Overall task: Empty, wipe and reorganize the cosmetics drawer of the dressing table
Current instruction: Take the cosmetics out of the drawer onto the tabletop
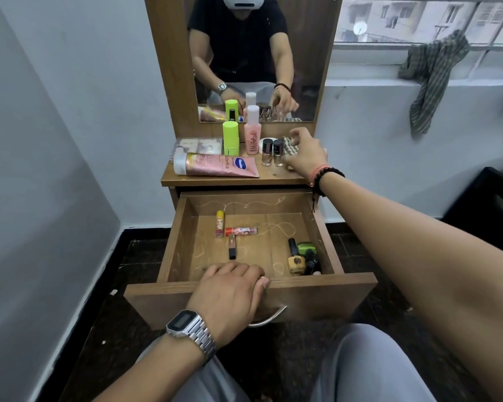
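Fingers [233, 271] of our left hand [230, 294] are curling over the front edge of the open brown wooden drawer [174, 248] at lower centre of the frame, gripping the panel just above its curved metal handle [269, 317] and steadying it.

Moving farther in, the drawer is only partly emptied. We are seeing a yellow-capped lip balm stick [219, 224], a red-and-white tube [241, 230] and a small black-based lipstick [232, 246] lying loose left of centre on the scratched drawer floor. In the drawer's lower right corner a yellow nail polish bottle with a black cap [296, 258] is lying against a green item [306, 246] and some dark little bottles [312, 261].

Higher in the frame, on the wooden tabletop [273, 177], a pink squeeze tube with a white cap [215, 166] is lying on its side, with a lime-green cylindrical container [231, 137], a pink bottle [252, 134] and two small clear glass bottles with dark caps [272, 152] standing behind and beside it. Our right hand [305, 152] is reaching over the tabletop at centre right, fingers spread and loose, holding nothing that we can make out, just beside the two small bottles and over a checked cloth [290, 145].

We are judging the emptying step to be under way. The next move probably calls for bringing the right hand down into the drawer for the remaining items, then taking the cloth.
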